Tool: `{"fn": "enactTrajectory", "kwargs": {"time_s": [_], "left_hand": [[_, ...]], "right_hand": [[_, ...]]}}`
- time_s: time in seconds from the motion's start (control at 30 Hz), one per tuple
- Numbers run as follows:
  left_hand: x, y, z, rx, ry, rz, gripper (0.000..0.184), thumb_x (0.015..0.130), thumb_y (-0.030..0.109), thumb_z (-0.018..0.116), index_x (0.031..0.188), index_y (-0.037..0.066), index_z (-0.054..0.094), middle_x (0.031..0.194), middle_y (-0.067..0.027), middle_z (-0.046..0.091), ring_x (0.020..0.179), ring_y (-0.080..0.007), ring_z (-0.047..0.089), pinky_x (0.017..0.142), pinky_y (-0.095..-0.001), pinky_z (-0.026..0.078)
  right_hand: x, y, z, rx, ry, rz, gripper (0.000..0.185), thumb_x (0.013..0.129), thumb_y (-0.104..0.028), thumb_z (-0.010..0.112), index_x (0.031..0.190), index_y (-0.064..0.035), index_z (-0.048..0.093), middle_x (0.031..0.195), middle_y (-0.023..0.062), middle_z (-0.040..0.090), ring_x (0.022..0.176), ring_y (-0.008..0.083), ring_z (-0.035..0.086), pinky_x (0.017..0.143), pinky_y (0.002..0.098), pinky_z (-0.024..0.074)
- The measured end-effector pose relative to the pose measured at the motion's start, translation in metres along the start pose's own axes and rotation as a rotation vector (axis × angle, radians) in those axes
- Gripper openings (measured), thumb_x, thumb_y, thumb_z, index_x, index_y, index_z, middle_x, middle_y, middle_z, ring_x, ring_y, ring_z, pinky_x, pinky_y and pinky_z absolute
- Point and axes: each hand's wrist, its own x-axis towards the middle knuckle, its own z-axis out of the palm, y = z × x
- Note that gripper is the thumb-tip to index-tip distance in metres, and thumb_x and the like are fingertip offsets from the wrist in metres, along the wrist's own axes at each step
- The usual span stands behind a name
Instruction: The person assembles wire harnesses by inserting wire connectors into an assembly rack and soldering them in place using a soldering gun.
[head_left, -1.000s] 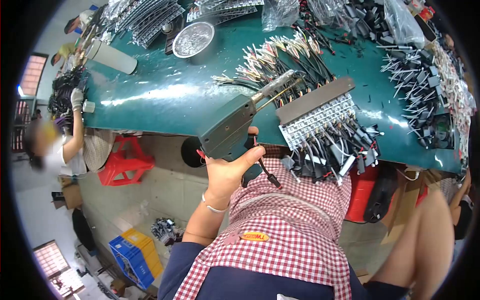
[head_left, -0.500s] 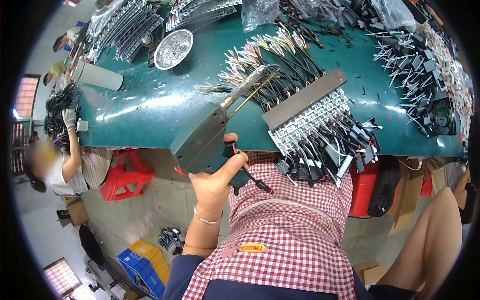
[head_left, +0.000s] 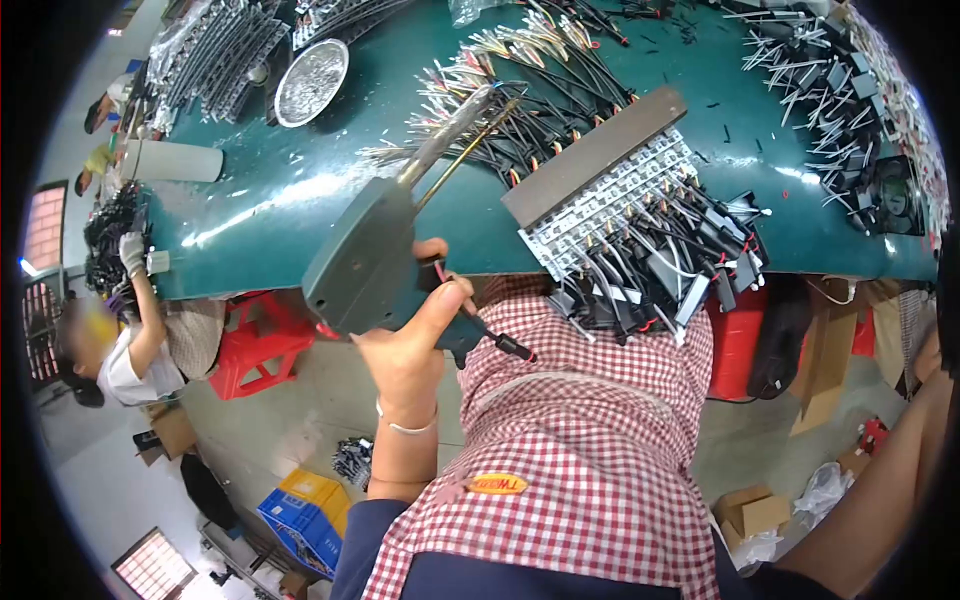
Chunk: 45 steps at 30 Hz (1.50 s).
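My left hand is wrapped round the handle of a dark grey-green soldering gun. Its metal tip and thin brass-coloured feed tube point up and right, over a fan of black cables with stripped ends. By my fingers hangs a short black lead with a red end; whether I grip it is unclear. To the right of the gun, a brown bar lies across a row of small circuit boards. Black cables and plugs hang from the boards over the table edge. My right arm reaches past the right border, its hand out of sight.
On the green table stand a round metal dish and a white cylinder. Circuit strips lie at far left, black adapters with pale leads at right. A co-worker sits left beside a red stool.
The view has shifted, so table things appear higher and a little left. My right arm has stretched outward to the right. My left hand keeps its hold on the soldering gun.
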Motion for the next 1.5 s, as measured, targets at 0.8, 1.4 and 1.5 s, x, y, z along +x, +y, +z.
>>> {"fn": "enactTrajectory", "kwargs": {"time_s": [0.8, 1.4, 1.5], "left_hand": [[0.002, -0.002, -0.003, -0.058, -0.003, 0.032, 0.051, 0.081, -0.007, 0.073, 0.128, -0.004, 0.053, 0.114, -0.0212, 0.062, 0.076, -0.0228, 0.067, 0.063, -0.0327, 0.056], [-0.022, -0.022, 0.014, 0.038, -0.065, 0.066, 0.06, 0.081, -0.004, 0.081, 0.134, -0.001, 0.054, 0.127, -0.0104, 0.062, 0.105, -0.0153, 0.064, 0.088, -0.0283, 0.056], [-0.023, -0.024, 0.013, 0.0, -0.135, 0.069, 0.059, 0.081, -0.003, 0.082, 0.134, 0.0, 0.055, 0.126, -0.0103, 0.062, 0.106, -0.0151, 0.064, 0.088, -0.0279, 0.056]], "right_hand": [[0.019, 0.008, 0.008, -0.008, -0.049, -0.005, 0.039, 0.088, 0.001, 0.067, 0.127, -0.0001, 0.059, 0.124, 0.0121, 0.06, 0.119, 0.0229, 0.058, 0.094, 0.0361, 0.0524], [0.036, -0.179, 0.134, 1.395, 0.074, 0.265, 0.053, 0.082, -0.008, 0.08, 0.131, -0.0022, 0.062, 0.12, 0.0124, 0.061, 0.108, 0.0209, 0.063, 0.087, 0.0326, 0.0547], [0.032, -0.17, 0.143, 1.277, 0.155, 0.237, 0.039, 0.082, -0.004, 0.079, 0.12, 0.0011, 0.069, 0.108, 0.0114, 0.063, 0.094, 0.0183, 0.066, 0.077, 0.0291, 0.0547]]}}
